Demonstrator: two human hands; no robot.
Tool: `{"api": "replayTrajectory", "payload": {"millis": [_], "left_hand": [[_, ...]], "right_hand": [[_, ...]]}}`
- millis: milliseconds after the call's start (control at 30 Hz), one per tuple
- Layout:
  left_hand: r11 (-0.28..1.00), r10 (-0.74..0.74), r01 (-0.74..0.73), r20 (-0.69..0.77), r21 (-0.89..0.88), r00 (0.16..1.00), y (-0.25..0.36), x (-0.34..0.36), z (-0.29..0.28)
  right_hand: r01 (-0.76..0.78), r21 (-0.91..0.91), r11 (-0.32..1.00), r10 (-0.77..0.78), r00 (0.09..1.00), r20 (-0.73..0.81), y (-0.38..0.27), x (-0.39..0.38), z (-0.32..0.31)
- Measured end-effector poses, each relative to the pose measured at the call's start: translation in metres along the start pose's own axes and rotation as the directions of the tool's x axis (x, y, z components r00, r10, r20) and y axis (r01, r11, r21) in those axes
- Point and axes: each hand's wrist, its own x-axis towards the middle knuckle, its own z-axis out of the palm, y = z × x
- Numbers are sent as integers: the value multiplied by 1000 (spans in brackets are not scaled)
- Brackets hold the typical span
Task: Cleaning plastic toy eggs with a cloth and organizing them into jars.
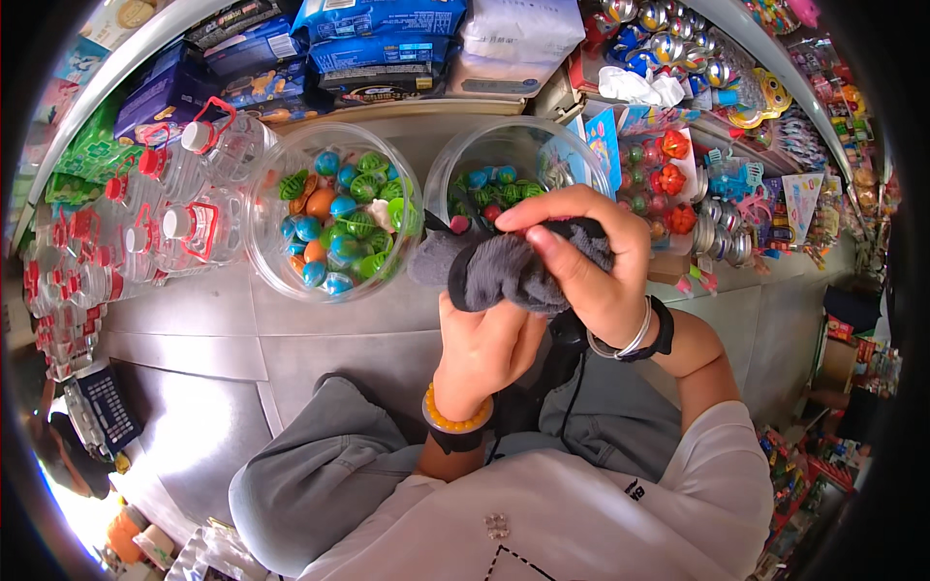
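Note:
In front of my chest, a bunched dark grey cloth (499, 271) is held up between both hands. My left hand (489, 344) is closed on it from below, with its fingertips hidden under the folds. From the right, my right hand (605, 266) is closed over the top of the cloth, thumb and fingers pressing into it. Whether anything is wrapped inside cannot be made out. Just behind the cloth stands a clear round tub (455, 160) holding some blue and green balls, partly covered by my hands. Another clear tub (260, 242), left of it, holds many blue, green and orange balls.
Large clear bottles (208, 218) with red handles crowd the left side. Blue packages (383, 58) and a pale package (513, 48) line a shelf at the back. Small toys and red-topped containers (675, 181) fill the right. My bent knees (320, 465) are below, above grey floor tiles.

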Motion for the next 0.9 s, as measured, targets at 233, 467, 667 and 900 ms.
{"api": "replayTrajectory", "payload": {"millis": [233,467,667,900], "left_hand": [[980,49,-65,90,189,995,-17,1,-4],[968,-41,38,6,250,999,-28,7,-4],[763,-408,408,115,-502,906,-24,-2,-11],[462,-542,560,282,-688,792,-6,-1,-11]], "right_hand": [[-116,202,972,91,988,128,9,4,-7],[-241,-121,963,267,914,304,21,-3,-20],[380,-253,890,-266,882,388,22,4,-28],[411,-162,897,-313,851,422,22,6,-22]]}}
